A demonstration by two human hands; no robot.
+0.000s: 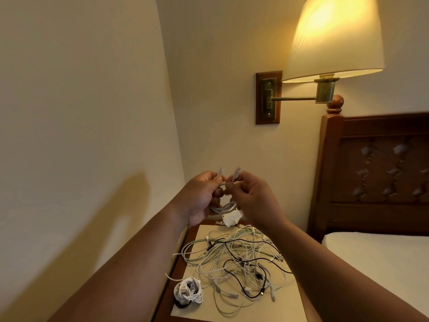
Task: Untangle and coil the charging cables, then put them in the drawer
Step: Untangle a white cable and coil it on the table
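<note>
Hands [228,196] w/ white cable [224,206], both ends up

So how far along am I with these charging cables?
One white coiled cable bundle already lies on the beige mat. Left hand and right hand hold a white cable in loops. The tangle of white, green and black cables remains; no drawer is in view.

Two hands [200,197] [254,201], one held cable [224,207], one coiled bundle [188,292], one lamp [334,38].
</note>
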